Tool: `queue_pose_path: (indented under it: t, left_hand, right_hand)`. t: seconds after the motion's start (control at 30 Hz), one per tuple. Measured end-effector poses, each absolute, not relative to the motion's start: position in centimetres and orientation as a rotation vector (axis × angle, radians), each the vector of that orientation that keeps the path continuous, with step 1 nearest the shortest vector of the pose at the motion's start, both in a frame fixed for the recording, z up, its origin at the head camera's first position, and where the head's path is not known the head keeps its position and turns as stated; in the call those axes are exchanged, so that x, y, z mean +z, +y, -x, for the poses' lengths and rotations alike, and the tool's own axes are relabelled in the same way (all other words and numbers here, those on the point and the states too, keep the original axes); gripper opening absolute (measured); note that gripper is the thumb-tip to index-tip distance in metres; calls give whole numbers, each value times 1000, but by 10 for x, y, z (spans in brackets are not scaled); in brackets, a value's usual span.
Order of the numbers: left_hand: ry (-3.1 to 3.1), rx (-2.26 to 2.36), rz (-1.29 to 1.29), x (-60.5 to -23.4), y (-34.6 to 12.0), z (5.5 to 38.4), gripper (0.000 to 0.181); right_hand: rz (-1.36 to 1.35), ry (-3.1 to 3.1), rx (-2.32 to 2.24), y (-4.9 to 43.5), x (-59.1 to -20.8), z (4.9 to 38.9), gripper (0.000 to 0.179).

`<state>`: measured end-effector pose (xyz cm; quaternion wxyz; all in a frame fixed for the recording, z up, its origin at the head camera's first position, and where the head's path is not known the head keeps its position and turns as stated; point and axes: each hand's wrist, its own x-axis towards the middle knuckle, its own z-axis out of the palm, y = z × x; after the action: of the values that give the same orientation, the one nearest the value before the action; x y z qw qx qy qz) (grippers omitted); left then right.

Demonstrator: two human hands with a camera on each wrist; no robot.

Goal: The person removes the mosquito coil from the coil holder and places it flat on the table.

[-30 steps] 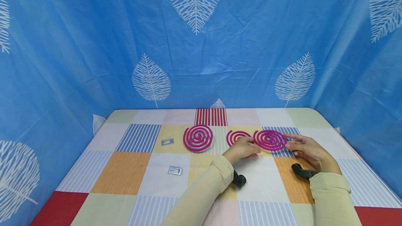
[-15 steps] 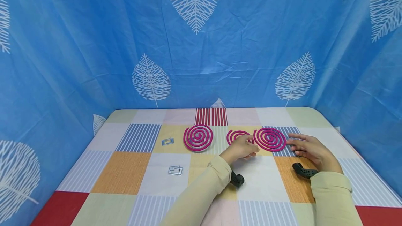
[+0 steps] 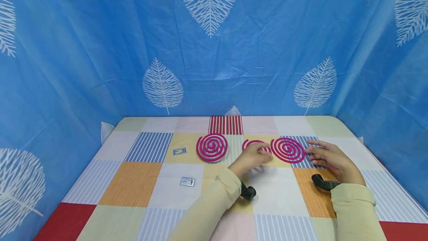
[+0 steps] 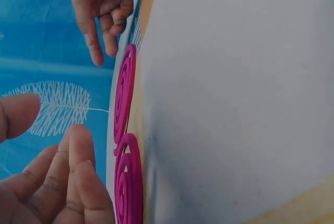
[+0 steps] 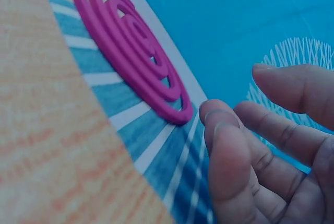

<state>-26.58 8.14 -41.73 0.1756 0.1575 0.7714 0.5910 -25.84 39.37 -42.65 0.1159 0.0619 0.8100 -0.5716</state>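
Three magenta mosquito coils lie flat in a row on the patchwork cloth. The left coil (image 3: pixel 211 147) lies by itself; the middle coil (image 3: pixel 247 143) is partly hidden behind my left hand (image 3: pixel 251 158). That hand hovers over the near side of the middle coil, fingers loosely bent and holding nothing, thumb apart from them in the left wrist view. The right coil (image 3: pixel 287 150) lies close beside the middle one. Just right of it, my right hand (image 3: pixel 332 160) is held with its fingers relaxed, and the right wrist view shows nothing between thumb and fingers.
Two small silvery metal coil stands, an upper stand (image 3: pixel 179 151) and a lower stand (image 3: pixel 187 182), lie left of the coils. A blue curtain (image 3: pixel 214 84) with white leaf prints hangs behind the table. Black devices are strapped at both wrists.
The right coil, earlier between both hands, now lies flat on the cloth, let go. My left hand has drawn back leftward from it; my right hand has moved slightly off its edge.
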Motion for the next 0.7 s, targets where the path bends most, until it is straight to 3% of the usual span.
queue_pose_path:
  t: [0.7]
  left_hand:
    - [2254, 1688, -732, -388, 60, 253, 38]
  right_hand:
    - [228, 2675, -1594, 370, -397, 261, 55]
